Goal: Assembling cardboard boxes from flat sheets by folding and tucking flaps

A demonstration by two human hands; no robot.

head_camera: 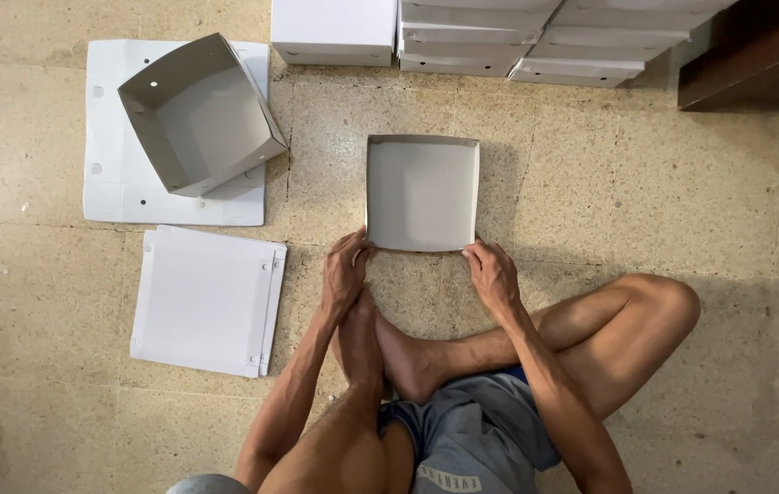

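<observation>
Head view: two hands, left (344,274) and right (492,274), on one grey tray (421,192).

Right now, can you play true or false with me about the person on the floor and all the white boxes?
1. Both hands touch the near edge of the square box tray. True: the left hand is at its near left corner, the right hand at its near right corner.
2. The tray is full of toys. False: it is empty.
3. A folded box lies tilted on a flat white sheet to the left. True.
4. The flat cardboard piece rests on the person's knee. False: it lies on the floor, left of the left arm.
5. White boxes are stacked at the top. True.
</observation>
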